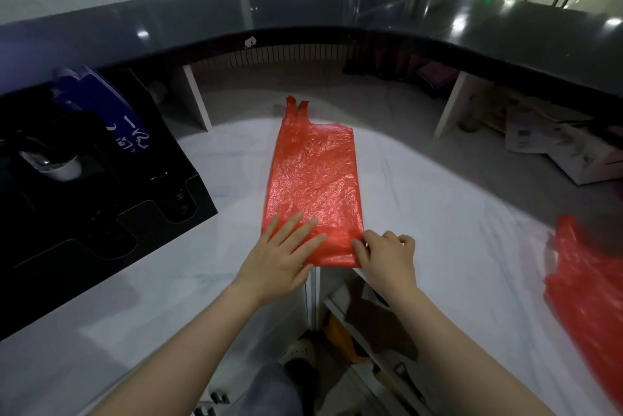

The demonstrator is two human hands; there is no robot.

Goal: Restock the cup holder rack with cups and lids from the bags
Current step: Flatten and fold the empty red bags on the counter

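Beside the black cup rack (pixel 101 206), left hand (pixel 283 257) presses flat on an empty red bag (pixel 315 179); right hand (pixel 387 254) pinches its near corner. Smooth outward before folding.

The single head view looks forward and steeply down, close over the white counter's (pixel 438 200) near edge.

You can see white characters on the blue package (pixel 111 112) in the black rack (pixel 101 213), too blurred to read.
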